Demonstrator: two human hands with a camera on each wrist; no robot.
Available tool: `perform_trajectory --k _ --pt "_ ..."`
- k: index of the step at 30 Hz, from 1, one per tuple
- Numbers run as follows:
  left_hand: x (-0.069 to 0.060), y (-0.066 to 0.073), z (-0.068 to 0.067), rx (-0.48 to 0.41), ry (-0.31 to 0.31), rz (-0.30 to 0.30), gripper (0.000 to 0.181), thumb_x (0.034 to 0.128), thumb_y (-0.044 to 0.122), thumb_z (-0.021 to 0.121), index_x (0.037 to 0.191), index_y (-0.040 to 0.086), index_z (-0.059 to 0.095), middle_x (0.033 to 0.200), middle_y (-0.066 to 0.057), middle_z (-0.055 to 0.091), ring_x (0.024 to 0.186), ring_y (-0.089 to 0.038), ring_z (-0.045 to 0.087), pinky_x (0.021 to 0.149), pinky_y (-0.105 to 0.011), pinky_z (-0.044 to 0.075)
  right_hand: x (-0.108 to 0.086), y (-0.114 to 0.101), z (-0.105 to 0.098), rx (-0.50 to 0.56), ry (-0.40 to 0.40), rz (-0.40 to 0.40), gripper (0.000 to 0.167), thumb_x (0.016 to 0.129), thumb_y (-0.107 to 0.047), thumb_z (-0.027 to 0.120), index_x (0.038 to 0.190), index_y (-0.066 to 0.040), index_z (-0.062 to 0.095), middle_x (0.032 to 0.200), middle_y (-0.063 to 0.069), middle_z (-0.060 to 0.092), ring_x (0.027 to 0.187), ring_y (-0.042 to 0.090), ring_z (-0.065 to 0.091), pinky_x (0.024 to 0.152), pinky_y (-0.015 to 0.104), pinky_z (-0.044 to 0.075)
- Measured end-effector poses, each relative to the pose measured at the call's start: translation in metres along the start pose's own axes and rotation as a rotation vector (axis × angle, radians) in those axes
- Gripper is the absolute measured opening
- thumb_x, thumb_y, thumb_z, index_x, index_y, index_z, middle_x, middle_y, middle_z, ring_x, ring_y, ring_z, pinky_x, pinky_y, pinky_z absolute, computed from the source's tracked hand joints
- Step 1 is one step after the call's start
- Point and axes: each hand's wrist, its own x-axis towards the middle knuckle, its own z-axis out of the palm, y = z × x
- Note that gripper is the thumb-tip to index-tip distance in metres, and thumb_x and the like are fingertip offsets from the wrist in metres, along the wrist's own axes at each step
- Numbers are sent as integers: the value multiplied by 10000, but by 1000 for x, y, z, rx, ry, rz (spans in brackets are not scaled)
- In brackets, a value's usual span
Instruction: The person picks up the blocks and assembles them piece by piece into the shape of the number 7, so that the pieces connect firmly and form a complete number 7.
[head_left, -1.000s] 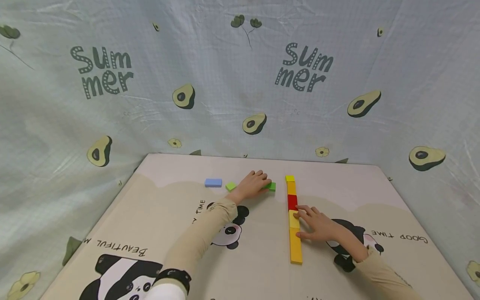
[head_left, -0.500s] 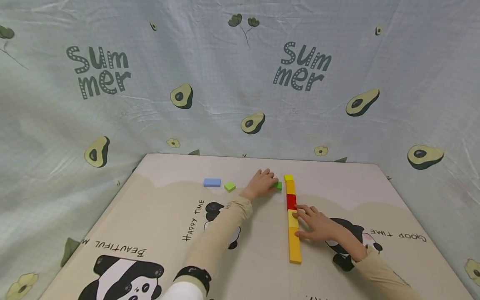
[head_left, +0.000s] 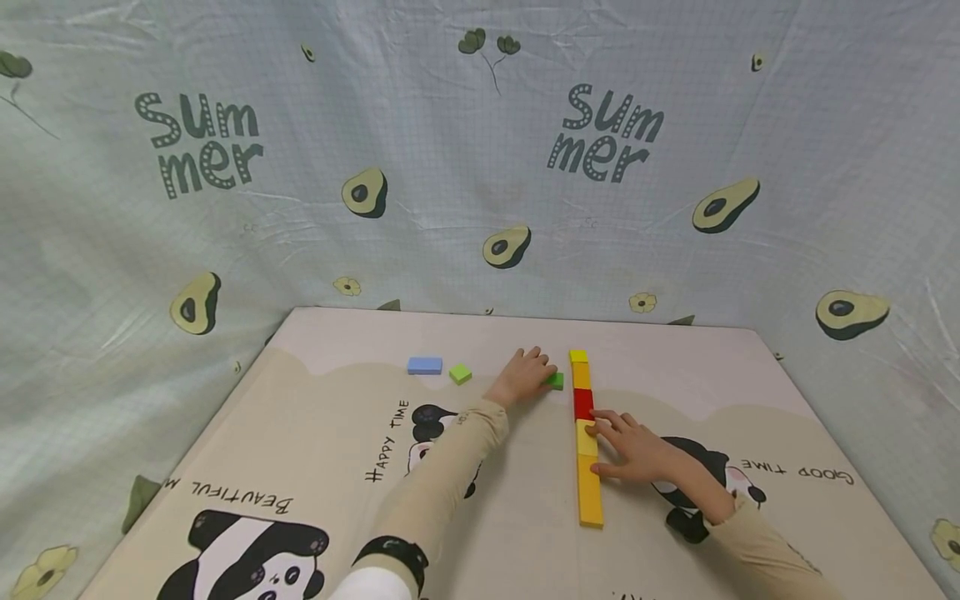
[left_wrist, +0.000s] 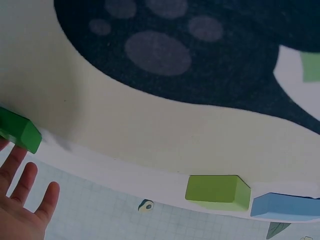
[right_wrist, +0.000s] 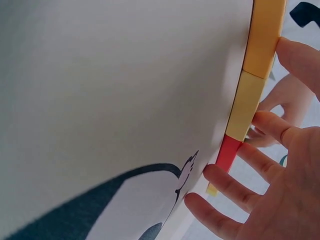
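Note:
A row of blocks runs front to back: orange (head_left: 590, 492), pale yellow (head_left: 587, 438), red (head_left: 583, 404), orange (head_left: 582, 375) and bright yellow (head_left: 578, 356). My right hand (head_left: 637, 450) touches the row's right side, fingers spread, at the front orange, pale yellow and red blocks. Left of the row's far part, my left hand (head_left: 521, 377) holds a green block (head_left: 556, 381) on the table, a small gap from the row. In the left wrist view, fingers of that hand (left_wrist: 22, 210) touch the green block (left_wrist: 20, 131); the thumb is hidden.
A light green block (head_left: 461, 374) lies left of my left hand, and a blue block (head_left: 425, 366) beyond it to the left. The table (head_left: 487, 329) has panda prints and lettering; a patterned curtain (head_left: 420, 125) stands behind and at the sides.
My left hand has moved right with the green block, closer to the row, then slightly toward me. The right hand has stayed in place against the row.

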Motion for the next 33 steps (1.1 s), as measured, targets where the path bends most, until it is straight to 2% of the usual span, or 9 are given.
perform_trajectory --k 6,10,13,19,23,27,33 --pt "0 -1 1 0 -4 -2 281 887 372 503 1126 236 559 1106 32 576 1062 -143 475 904 -336 405 1 0 0 -10 3 -3 541 784 -492 589 1185 -150 467 1359 136 342 1117 326 408 862 529 407" --pt "-3 -3 2 16 16 12 272 894 369 493 1118 229 559 1090 24 571 1042 -144 478 873 -325 414 1 -1 0 -5 1 -10 540 788 -488 588 1191 -147 470 1360 133 339 1116 322 407 859 532 404" --pt "-7 -5 1 27 53 40 260 893 352 502 1114 227 558 1069 18 570 1020 -148 482 849 -318 423 1 -2 0 2 -3 -12 548 789 -491 585 1196 -141 474 1358 136 338 1115 327 406 860 542 399" --pt "-22 -11 -4 54 147 144 251 891 329 516 1115 233 574 1014 23 581 934 -138 502 755 -277 427 1 -1 1 -8 -6 -8 549 791 -498 581 1193 -140 476 1358 138 341 1110 328 411 858 542 400" --pt "-34 -15 -7 67 178 203 230 894 318 512 1088 220 585 1008 22 584 919 -138 505 739 -275 421 1 0 2 -18 -1 -4 542 788 -492 586 1186 -141 476 1355 138 344 1114 328 411 856 542 401" --pt "-43 -19 -7 46 181 223 199 895 290 515 1056 201 592 1019 13 591 933 -149 509 763 -303 428 0 1 1 -17 0 -2 541 786 -489 590 1183 -142 471 1355 142 345 1121 334 407 864 540 400" --pt "-47 -23 3 53 219 230 154 891 270 520 998 205 611 986 27 600 915 -143 508 721 -298 412 -1 -1 -1 -10 2 -2 540 785 -482 594 1182 -137 471 1351 144 345 1115 334 409 869 534 400"
